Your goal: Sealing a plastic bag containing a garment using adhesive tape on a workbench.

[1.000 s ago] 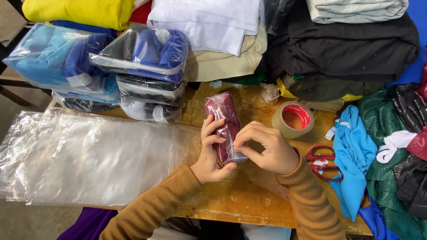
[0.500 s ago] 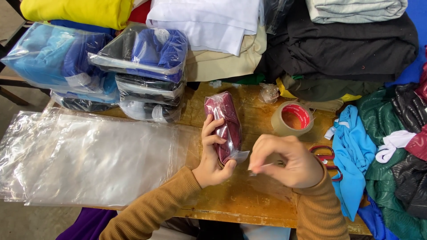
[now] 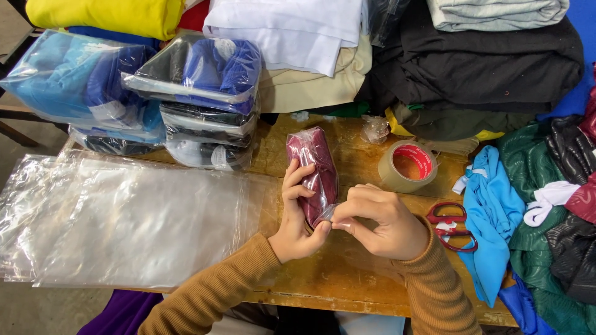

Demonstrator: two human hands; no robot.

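A rolled maroon garment in a clear plastic bag (image 3: 313, 167) stands tilted above the wooden table (image 3: 347, 279). My left hand (image 3: 298, 217) wraps around its lower left side and grips it. My right hand (image 3: 379, 220) pinches the loose plastic at the bag's lower end, fingers curled tight. Both sleeves are mustard brown.
A roll of clear tape (image 3: 406, 165) and red-handled scissors (image 3: 450, 224) lie right of my hands. A stack of empty clear bags (image 3: 124, 226) covers the table's left. Bagged garments (image 3: 198, 99) and folded clothes (image 3: 490, 68) are piled behind; loose blue and green garments (image 3: 528, 236) lie right.
My right hand pulled away to the right of the bagged garment, then came back to its lower end and now pinches the plastic there. The package has tipped slightly more upright.
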